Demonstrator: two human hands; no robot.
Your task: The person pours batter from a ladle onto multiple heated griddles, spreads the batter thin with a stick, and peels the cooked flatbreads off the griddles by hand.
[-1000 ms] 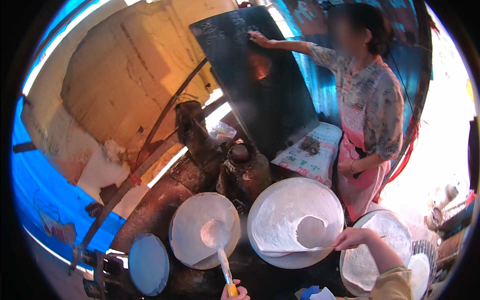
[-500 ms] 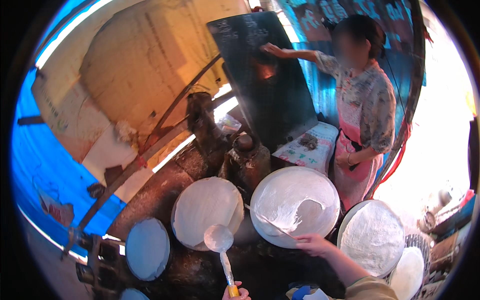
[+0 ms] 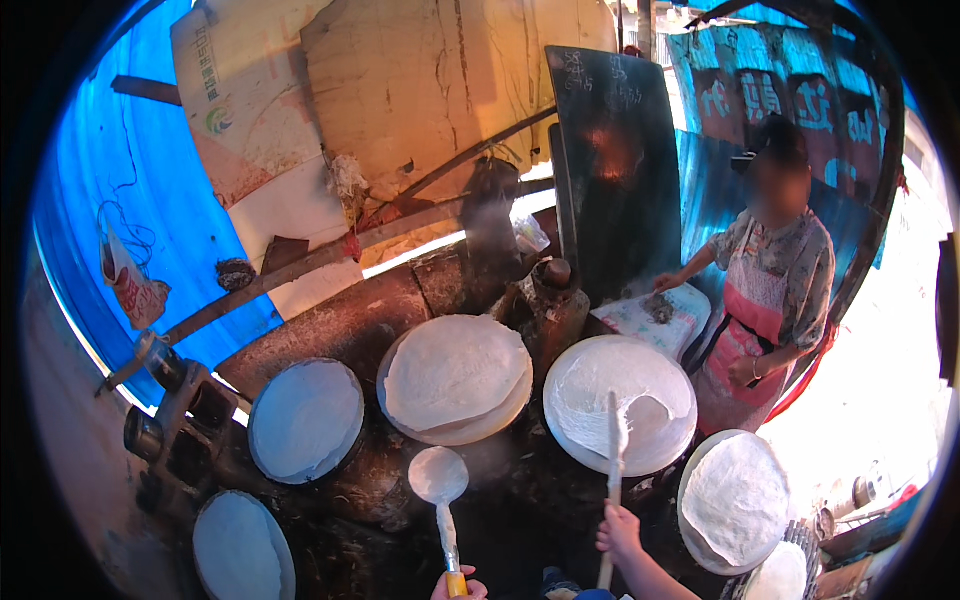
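Note:
My left hand (image 3: 458, 586) grips the yellow handle of a long ladle (image 3: 438, 476) whose white bowl hovers below the middle round griddle (image 3: 457, 378), which is covered by a thin pale sheet. My right hand (image 3: 620, 530) holds a long flat stick (image 3: 613, 450) that reaches up onto the right round griddle (image 3: 620, 402), where a white sheet is partly lifted at its edge.
Several more round pans with white sheets stand around: left (image 3: 306, 420), lower left (image 3: 243, 548), lower right (image 3: 735, 500). A person in an apron (image 3: 765, 300) stands at the right by a black board (image 3: 612, 170). A dark stove body (image 3: 545, 310) sits between the griddles.
The view has shifted. My right hand left the sheet's edge and now holds the stick on the right griddle. The other person lowered the arm from the black board.

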